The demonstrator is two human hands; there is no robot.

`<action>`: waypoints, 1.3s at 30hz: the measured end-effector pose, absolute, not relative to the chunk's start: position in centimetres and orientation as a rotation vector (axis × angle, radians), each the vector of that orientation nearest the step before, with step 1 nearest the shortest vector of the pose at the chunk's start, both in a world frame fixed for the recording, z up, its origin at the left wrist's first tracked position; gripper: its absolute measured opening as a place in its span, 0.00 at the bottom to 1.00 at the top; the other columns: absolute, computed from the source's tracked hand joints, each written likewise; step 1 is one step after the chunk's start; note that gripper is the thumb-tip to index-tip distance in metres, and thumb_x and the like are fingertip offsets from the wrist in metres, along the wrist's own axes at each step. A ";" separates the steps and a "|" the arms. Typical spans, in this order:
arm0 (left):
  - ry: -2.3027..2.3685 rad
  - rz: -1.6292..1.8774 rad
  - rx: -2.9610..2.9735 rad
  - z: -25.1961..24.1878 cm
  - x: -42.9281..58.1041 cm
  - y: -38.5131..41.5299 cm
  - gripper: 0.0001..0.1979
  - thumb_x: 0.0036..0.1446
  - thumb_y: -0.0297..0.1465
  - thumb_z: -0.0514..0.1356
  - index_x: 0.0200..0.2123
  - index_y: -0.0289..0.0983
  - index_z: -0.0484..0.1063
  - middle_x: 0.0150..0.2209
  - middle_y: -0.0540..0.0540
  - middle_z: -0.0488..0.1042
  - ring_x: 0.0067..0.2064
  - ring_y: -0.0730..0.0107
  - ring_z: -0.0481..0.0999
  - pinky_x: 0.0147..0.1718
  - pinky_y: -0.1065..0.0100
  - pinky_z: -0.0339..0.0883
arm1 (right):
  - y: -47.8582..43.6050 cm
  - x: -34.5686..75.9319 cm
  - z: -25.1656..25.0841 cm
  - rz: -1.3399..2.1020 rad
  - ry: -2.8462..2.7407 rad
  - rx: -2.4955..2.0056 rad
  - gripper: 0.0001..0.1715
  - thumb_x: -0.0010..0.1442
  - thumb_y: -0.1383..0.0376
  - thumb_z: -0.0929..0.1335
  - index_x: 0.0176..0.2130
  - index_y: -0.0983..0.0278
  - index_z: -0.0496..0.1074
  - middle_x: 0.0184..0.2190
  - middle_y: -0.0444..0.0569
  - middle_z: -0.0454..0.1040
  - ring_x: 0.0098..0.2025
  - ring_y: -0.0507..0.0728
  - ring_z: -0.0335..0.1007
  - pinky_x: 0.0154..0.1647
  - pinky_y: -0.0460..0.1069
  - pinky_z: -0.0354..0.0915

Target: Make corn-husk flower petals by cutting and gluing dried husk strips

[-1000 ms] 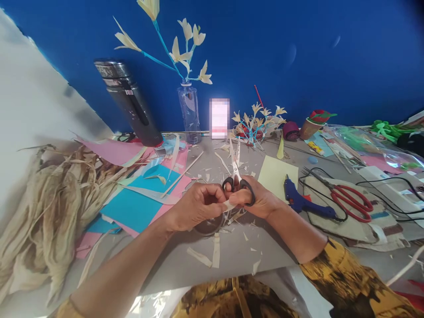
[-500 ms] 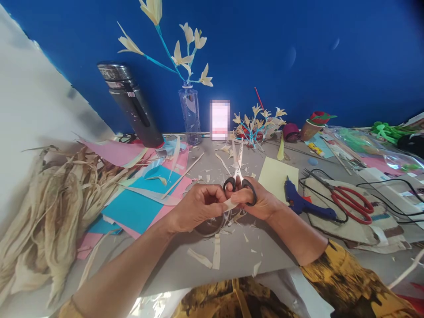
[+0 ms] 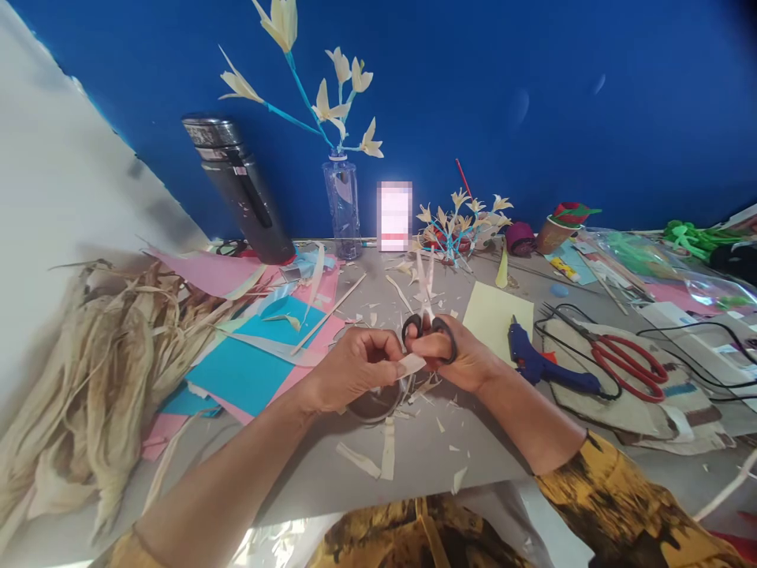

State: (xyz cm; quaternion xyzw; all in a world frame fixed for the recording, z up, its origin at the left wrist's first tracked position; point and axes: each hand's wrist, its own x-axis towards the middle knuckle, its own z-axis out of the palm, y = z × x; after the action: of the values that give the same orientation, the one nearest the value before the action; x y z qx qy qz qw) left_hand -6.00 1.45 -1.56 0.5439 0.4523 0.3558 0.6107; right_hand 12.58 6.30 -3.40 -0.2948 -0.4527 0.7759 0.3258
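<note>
Between thumb and fingers, my left hand (image 3: 358, 367) pinches a small pale strip (image 3: 411, 364) that looks like dried husk. My right hand (image 3: 464, 355) has its fingers through the black handles of a pair of scissors (image 3: 426, 288), whose blades point away from me, slightly parted. The strip's free end lies close to the right fingers; whether they touch it I cannot tell. Below the hands sits a round clear dish (image 3: 372, 406), partly hidden by the left hand. Cut scraps (image 3: 387, 450) of the same pale material lie around it.
Dried husks (image 3: 88, 379) heap at the left beside blue paper (image 3: 242, 367). A dark flask (image 3: 245, 193) and a bottle with husk flowers (image 3: 343, 209) stand at the back. On the right lie a blue glue gun (image 3: 547, 363), red-handled scissors (image 3: 630, 359) and cables.
The right fingers have drawn slightly off the strip, and more of it shows beyond the left fingertips. The view has shifted a little. Both hands stay in nearly the same place.
</note>
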 end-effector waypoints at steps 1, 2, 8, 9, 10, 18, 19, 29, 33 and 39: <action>1.023 0.840 1.246 -1.5 -6.1 1.5 0.12 0.44 0.33 0.68 0.21 0.35 0.68 0.22 0.51 0.66 0.25 0.76 0.62 0.26 0.71 0.55 | 6.4 12.7 -3.3 2.048 -1.128 -0.759 0.16 0.42 0.63 0.77 0.29 0.65 0.70 0.20 0.37 0.61 0.19 0.45 0.48 0.19 0.43 0.46; 1.013 0.860 1.232 -1.4 -6.2 1.5 0.12 0.45 0.34 0.68 0.21 0.34 0.69 0.22 0.51 0.67 0.25 0.76 0.63 0.26 0.71 0.55 | 6.6 12.8 -3.3 2.048 -1.091 -0.747 0.17 0.43 0.62 0.78 0.30 0.65 0.70 0.20 0.37 0.62 0.19 0.45 0.47 0.18 0.43 0.44; 1.076 0.917 1.168 -1.4 -6.0 1.6 0.15 0.43 0.37 0.70 0.20 0.35 0.68 0.19 0.52 0.65 0.22 0.79 0.59 0.21 0.74 0.51 | 6.3 12.6 -4.0 1.893 -1.372 -0.804 0.21 0.42 0.59 0.79 0.34 0.65 0.73 0.21 0.39 0.67 0.22 0.48 0.54 0.21 0.44 0.50; 1.078 0.911 1.169 -1.4 -6.0 1.6 0.15 0.43 0.37 0.70 0.21 0.35 0.68 0.19 0.53 0.64 0.21 0.79 0.58 0.21 0.74 0.49 | 6.2 12.5 -4.1 1.885 -1.395 -0.818 0.20 0.42 0.61 0.79 0.33 0.65 0.73 0.21 0.39 0.67 0.22 0.48 0.55 0.22 0.44 0.50; 1.073 0.903 1.167 -1.4 -5.9 1.5 0.15 0.43 0.37 0.70 0.21 0.35 0.68 0.19 0.53 0.63 0.21 0.80 0.57 0.20 0.74 0.48 | 6.2 12.5 -4.0 1.894 -1.381 -0.822 0.20 0.41 0.62 0.79 0.33 0.65 0.73 0.21 0.39 0.67 0.22 0.48 0.55 0.22 0.44 0.50; 1.046 0.907 1.122 -2.2 -6.4 1.8 0.14 0.47 0.36 0.68 0.21 0.35 0.68 0.19 0.52 0.67 0.19 0.81 0.55 0.18 0.73 0.43 | 6.7 13.0 -3.4 1.888 -1.238 -0.770 0.22 0.43 0.57 0.78 0.34 0.64 0.71 0.24 0.40 0.67 0.20 0.47 0.51 0.20 0.44 0.47; 1.064 0.901 1.129 -2.3 -6.4 1.8 0.14 0.47 0.36 0.68 0.22 0.35 0.68 0.19 0.52 0.66 0.19 0.81 0.55 0.18 0.74 0.44 | 6.6 12.8 -3.6 1.861 -1.285 -0.795 0.22 0.43 0.57 0.78 0.35 0.64 0.72 0.25 0.41 0.68 0.21 0.47 0.54 0.21 0.44 0.49; 1.004 0.945 0.942 -2.2 -6.4 1.9 0.15 0.47 0.37 0.71 0.27 0.34 0.71 0.21 0.49 0.72 0.23 0.76 0.68 0.25 0.73 0.61 | 6.9 12.9 -3.7 1.716 -1.158 -0.832 0.18 0.45 0.62 0.77 0.34 0.64 0.71 0.22 0.38 0.65 0.21 0.48 0.53 0.22 0.45 0.50; 0.972 1.034 0.797 -2.2 -7.0 2.3 0.13 0.47 0.34 0.71 0.27 0.35 0.70 0.21 0.51 0.71 0.22 0.77 0.67 0.23 0.74 0.60 | 7.2 13.2 -3.6 1.697 -1.153 -0.835 0.17 0.45 0.62 0.77 0.33 0.64 0.70 0.22 0.38 0.65 0.20 0.47 0.51 0.21 0.45 0.47; 0.890 1.013 0.726 -2.0 -7.1 2.3 0.12 0.46 0.31 0.71 0.26 0.35 0.69 0.17 0.52 0.66 0.20 0.78 0.63 0.22 0.74 0.57 | 7.0 13.2 -3.3 1.708 -1.195 -0.809 0.20 0.47 0.56 0.77 0.33 0.65 0.71 0.23 0.41 0.66 0.21 0.47 0.52 0.20 0.45 0.45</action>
State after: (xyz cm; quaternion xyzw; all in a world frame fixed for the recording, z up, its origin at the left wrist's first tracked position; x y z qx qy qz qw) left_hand -7.13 2.34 -2.02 0.3287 0.4028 0.4584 0.7208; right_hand 13.21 7.02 -3.29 -0.3252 -0.4805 0.6869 0.4377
